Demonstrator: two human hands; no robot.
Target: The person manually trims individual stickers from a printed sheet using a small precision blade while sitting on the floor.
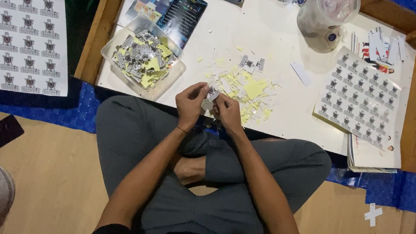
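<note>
Both hands — left hand (190, 103) | right hand (228, 111) — fingers pinched on one small sticker (213, 93).

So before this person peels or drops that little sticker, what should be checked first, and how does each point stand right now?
1. Sticker held in both hands: ok. The left hand and right hand pinch one small sticker between their fingertips.
2. Backing already coming off: cannot tell, too small to see.
3. Clear tub within reach: ok, it sits left of the hands, partly filled with cut stickers.
4. Room on the white board: ok, bare space beyond the yellow scraps.
5. More stock at hand: ok, an uncut sticker sheet lies on the right.
</note>
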